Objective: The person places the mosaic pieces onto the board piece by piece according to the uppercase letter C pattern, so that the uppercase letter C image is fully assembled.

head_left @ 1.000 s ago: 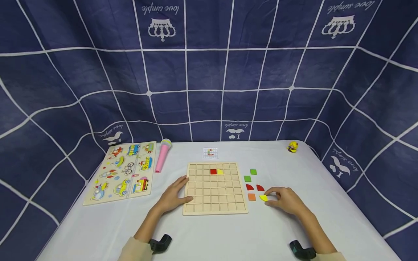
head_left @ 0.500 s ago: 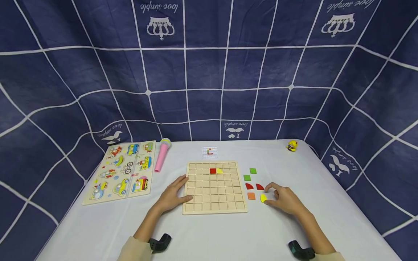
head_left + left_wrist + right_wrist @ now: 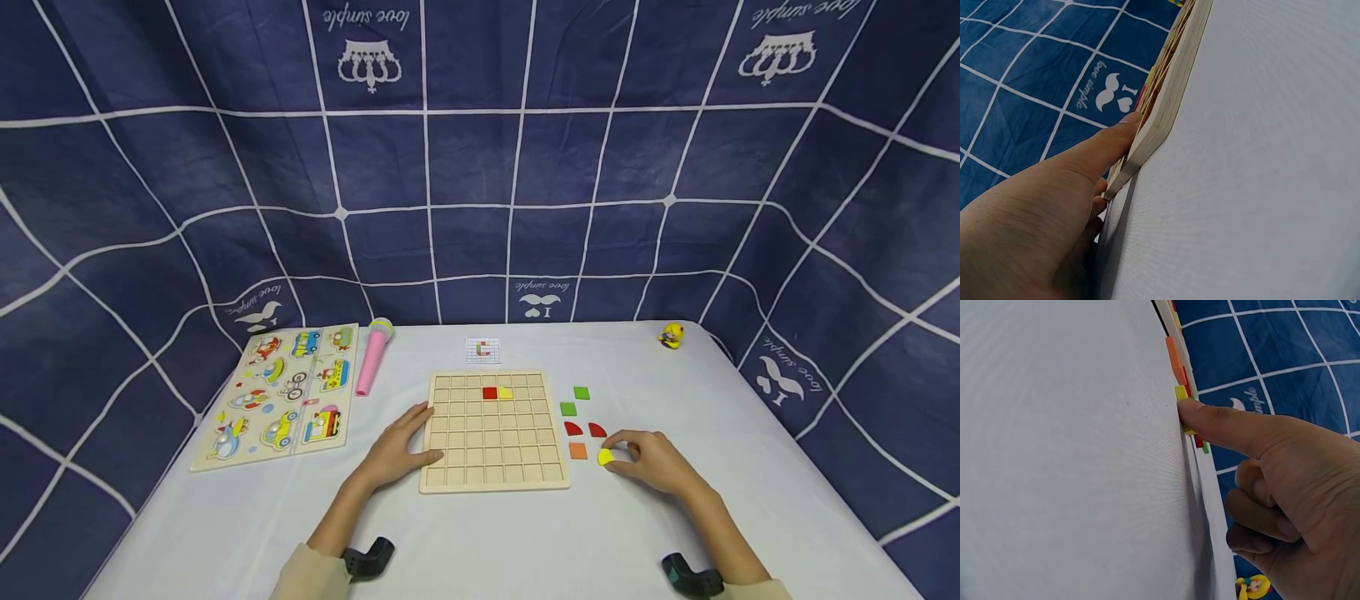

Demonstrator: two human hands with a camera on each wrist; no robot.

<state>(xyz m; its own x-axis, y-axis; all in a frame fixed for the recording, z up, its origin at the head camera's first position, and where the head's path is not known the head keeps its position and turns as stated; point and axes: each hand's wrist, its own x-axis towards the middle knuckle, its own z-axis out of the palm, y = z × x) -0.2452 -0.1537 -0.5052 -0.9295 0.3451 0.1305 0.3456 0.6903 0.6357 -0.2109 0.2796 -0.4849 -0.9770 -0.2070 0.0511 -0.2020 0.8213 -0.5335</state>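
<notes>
My right hand point(image 3: 654, 461) covers part of the yellow piece point(image 3: 604, 456). The pattern card point(image 3: 482, 350) is too small for me to read. Both wrist views cut off the grid board point(image 3: 1166, 103).

Loose pieces point(image 3: 581, 421) right of grid board point(image 3: 491, 432), vehicle puzzle point(image 3: 283, 395) far left
</notes>
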